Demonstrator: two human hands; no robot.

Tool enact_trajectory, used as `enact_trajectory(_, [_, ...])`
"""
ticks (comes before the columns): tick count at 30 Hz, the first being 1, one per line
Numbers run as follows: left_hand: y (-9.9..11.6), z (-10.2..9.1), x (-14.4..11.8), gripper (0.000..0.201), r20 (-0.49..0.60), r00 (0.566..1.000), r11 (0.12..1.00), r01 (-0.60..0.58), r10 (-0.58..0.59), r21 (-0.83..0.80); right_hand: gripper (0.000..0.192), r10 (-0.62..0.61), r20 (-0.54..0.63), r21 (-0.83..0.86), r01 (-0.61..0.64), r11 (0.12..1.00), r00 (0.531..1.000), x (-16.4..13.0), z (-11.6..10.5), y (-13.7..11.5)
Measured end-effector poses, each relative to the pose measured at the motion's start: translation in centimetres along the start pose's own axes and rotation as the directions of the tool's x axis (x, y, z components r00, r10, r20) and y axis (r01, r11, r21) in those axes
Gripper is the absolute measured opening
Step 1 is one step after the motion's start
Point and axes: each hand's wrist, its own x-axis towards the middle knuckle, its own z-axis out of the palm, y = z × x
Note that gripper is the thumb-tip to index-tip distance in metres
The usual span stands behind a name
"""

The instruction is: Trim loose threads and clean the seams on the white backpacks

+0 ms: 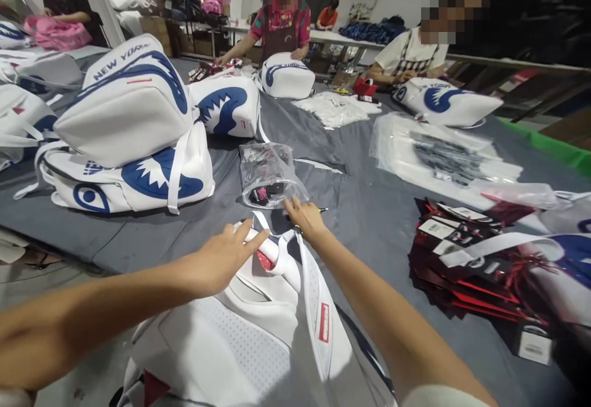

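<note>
A white backpack (249, 333) lies in front of me, its dotted back panel and shoulder strap (318, 308) facing up. The strap carries a small red label (324, 322). My left hand (226, 256) rests at the backpack's top end, fingers spread, beside a bit of red (265, 260) in the opening. My right hand (305, 219) reaches past the top, fingers stretched toward the near edge of a clear plastic bag (268, 167) with dark and pink small items inside. A thin yellow-tipped object (322, 210) shows just beyond that hand; its kind is unclear.
Two stacked white-and-blue backpacks (124, 117) stand at left. To the right lie a pile of red-and-black hang tags (462, 265) and clear plastic packaging (443, 148). Across the grey-covered table (351, 253), co-workers (286, 25) handle more backpacks (289, 77).
</note>
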Motion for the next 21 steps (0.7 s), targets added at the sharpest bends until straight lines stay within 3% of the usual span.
enact_trajectory(3, [0.1,-0.3,0.3,0.118,0.042,0.998,0.999,0.04,-0.041,0.01,0.045,0.046,0.07,0.05,-0.049,0.998,0.996,3.0,1.9,-0.5])
enact_trajectory(6, [0.2,-0.6,0.5,0.116,0.071,0.995,0.997,0.068,-0.069,0.023,0.041,0.105,0.123,0.088,-0.116,0.989,0.987,2.8,2.8,0.0])
enact_trajectory(11, [0.0,-0.4,0.0,0.117,0.048,0.997,0.998,0.067,-0.066,-0.015,0.041,0.245,0.249,0.097,-0.276,0.956,0.937,-4.0,3.3,1.7])
enact_trajectory(15, [-0.6,1.1,-0.2,0.109,-0.063,0.998,1.0,0.022,-0.022,0.008,0.037,0.363,0.344,0.131,-0.428,0.894,0.866,-9.7,2.4,1.5])
enact_trajectory(18, [-0.8,2.0,-0.2,0.105,-0.145,0.989,0.997,0.023,-0.012,0.074,0.037,0.35,0.323,0.254,-0.437,0.863,0.879,-10.8,1.7,-0.1])
enact_trajectory(21, [-0.6,2.1,-1.1,0.105,-0.156,0.987,0.991,0.045,-0.024,0.129,0.038,0.324,0.325,0.377,-0.436,0.817,0.888,-10.2,1.4,-1.5])
